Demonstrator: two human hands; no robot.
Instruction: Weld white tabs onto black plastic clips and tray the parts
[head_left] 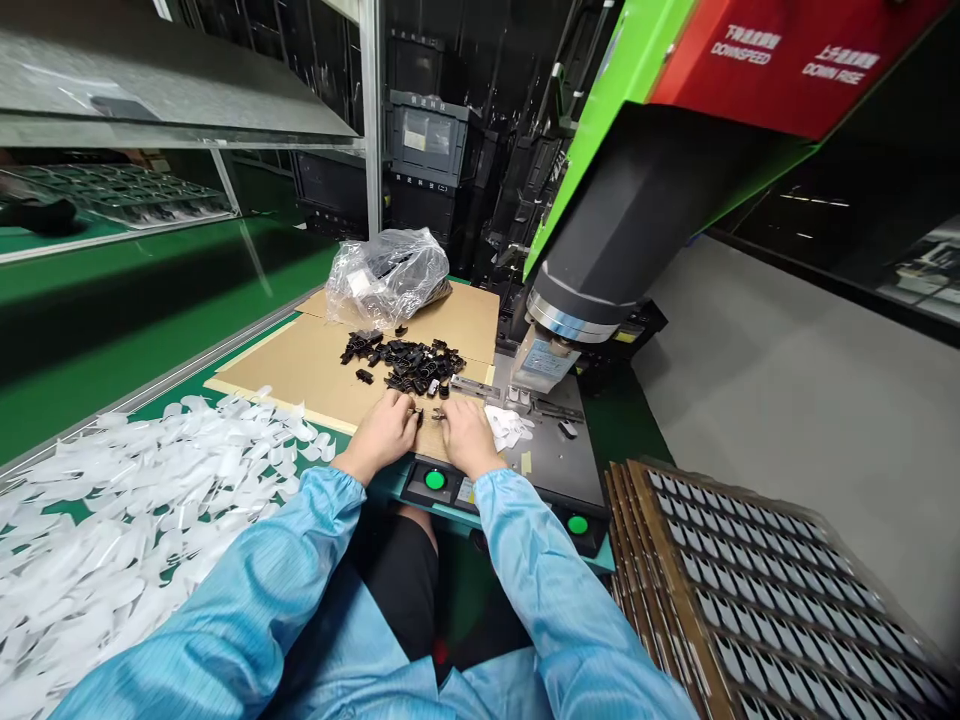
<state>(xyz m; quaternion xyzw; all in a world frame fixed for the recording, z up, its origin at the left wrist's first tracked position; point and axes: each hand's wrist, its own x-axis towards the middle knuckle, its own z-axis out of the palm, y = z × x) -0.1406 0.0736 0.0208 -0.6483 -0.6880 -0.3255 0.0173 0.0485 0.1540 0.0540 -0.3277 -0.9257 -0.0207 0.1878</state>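
Note:
My left hand (pixel 384 432) is closed in a pinch, with a small black plastic part (pixel 420 416) at its fingertips. Just across a narrow gap, my right hand (pixel 466 432) also pinches a small dark part (pixel 439 413), mostly covered by the fingers. Both hands rest low over the front of the cardboard sheet (pixel 292 365). Right beyond them lies a heap of black plastic parts (pixel 420 362). Small white film pieces (pixel 510 425) lie beside my right hand on the machine's metal base (pixel 551 460).
A green and red press with a metal head (pixel 547 360) leans over the right side. Green buttons (pixel 435 480) line the front edge. White curled strips (pixel 165 500) cover the left. A clear plastic bag (pixel 390 275) sits behind. Stacked trays (pixel 780 590) stand at right.

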